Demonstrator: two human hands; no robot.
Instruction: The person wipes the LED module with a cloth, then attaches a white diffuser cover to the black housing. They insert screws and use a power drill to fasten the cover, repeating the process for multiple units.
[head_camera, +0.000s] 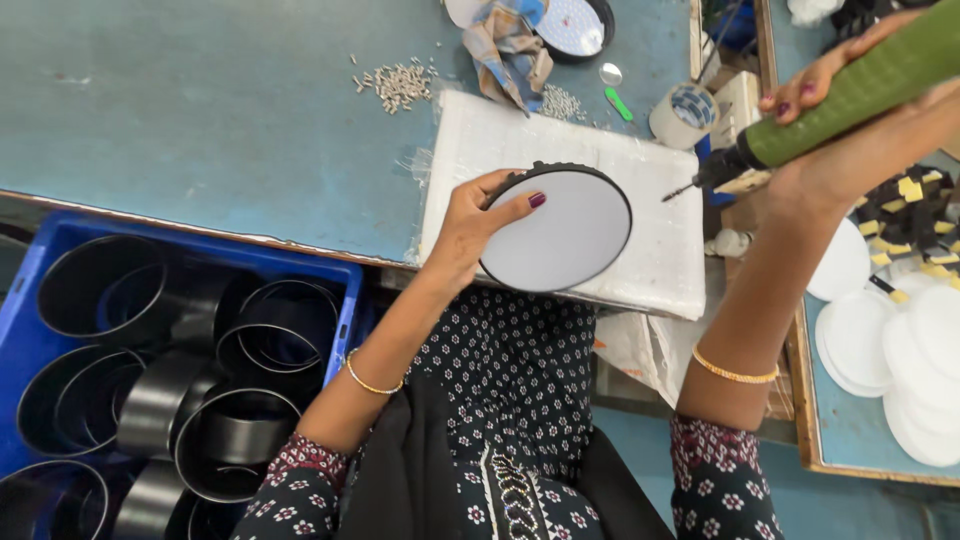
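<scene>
My left hand (470, 228) grips the left edge of a round black-rimmed disc with a white face (560, 230), tilted up over a white foam pad (660, 250) on the blue table. My right hand (850, 130) is raised at the right and holds a green electric screwdriver (850, 90). Its bit points down-left, a short way from the disc's right rim without touching it.
A blue crate (350, 290) with several black rings stands at the lower left. A heap of small screws (400, 85), crumpled cloth (510, 40), a tape roll (685, 115) and another disc (575, 25) lie beyond the pad. Several white round discs (900, 340) lie at the right.
</scene>
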